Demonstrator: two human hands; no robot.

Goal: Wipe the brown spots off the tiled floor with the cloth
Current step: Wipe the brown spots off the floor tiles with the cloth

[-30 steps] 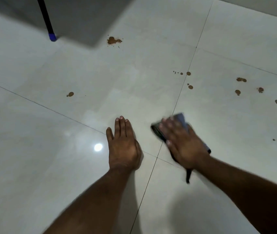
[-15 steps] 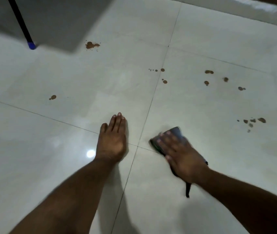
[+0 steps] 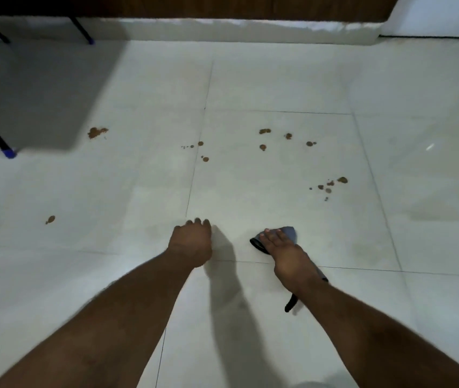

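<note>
My right hand (image 3: 284, 252) presses flat on a dark blue-grey cloth (image 3: 288, 233) on the pale tiled floor (image 3: 250, 191); a strip of cloth trails back under my wrist. My left hand (image 3: 192, 242) rests on the floor beside it, fingers bent, holding nothing. Brown spots lie ahead: a cluster (image 3: 331, 184) to the right, a group (image 3: 263, 147) further off, small ones (image 3: 205, 159) by the grout line, a large smear (image 3: 96, 132) at the left, and a single spot (image 3: 50, 219) nearer left.
Black furniture legs with blue feet (image 3: 8, 153) stand at the left, with another leg (image 3: 89, 42) further back. A white skirting edge (image 3: 222, 26) and dark wood run along the far wall. Faint damp patches (image 3: 435, 214) show at the right.
The view has tilted up, showing more floor and the far wall. My right hand with the cloth has shifted right, away from the left hand. My left hand's fingers have curled.
</note>
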